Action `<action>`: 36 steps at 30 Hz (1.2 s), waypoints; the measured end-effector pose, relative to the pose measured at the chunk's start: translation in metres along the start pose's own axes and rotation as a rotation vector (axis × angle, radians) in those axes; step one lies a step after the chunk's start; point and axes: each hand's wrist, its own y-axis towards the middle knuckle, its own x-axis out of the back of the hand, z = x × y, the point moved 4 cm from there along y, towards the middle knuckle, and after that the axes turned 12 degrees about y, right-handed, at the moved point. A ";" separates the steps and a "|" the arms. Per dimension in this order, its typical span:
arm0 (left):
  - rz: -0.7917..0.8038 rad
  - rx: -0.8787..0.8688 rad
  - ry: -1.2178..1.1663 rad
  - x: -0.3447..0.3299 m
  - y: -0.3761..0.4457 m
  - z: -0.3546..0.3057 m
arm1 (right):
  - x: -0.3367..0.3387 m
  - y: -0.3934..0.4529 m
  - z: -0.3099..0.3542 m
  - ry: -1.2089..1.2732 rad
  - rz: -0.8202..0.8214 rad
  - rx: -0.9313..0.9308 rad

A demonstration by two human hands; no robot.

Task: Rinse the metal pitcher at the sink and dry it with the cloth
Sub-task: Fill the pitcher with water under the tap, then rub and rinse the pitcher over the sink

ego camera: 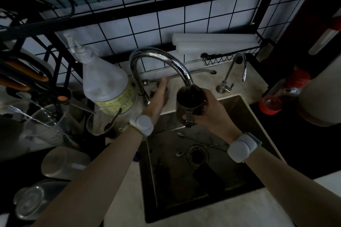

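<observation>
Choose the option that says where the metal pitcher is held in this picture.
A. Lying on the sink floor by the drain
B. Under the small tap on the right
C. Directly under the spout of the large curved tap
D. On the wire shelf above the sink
C: the right hand holds the metal pitcher upright with its mouth right below the spout of the large curved tap, above the sink.

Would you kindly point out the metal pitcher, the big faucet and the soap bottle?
metal pitcher (186, 110): head view, front wall.
big faucet (166, 57): head view, top of arch.
soap bottle (105, 83): head view, body.
</observation>
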 end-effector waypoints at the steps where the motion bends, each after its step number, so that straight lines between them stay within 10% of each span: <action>1: 0.029 -0.034 0.015 -0.004 -0.012 -0.002 | -0.002 -0.002 -0.002 0.002 -0.007 -0.004; 36: 0.200 -0.098 0.419 -0.011 -0.117 0.083 | -0.055 -0.075 -0.067 0.099 0.145 -0.088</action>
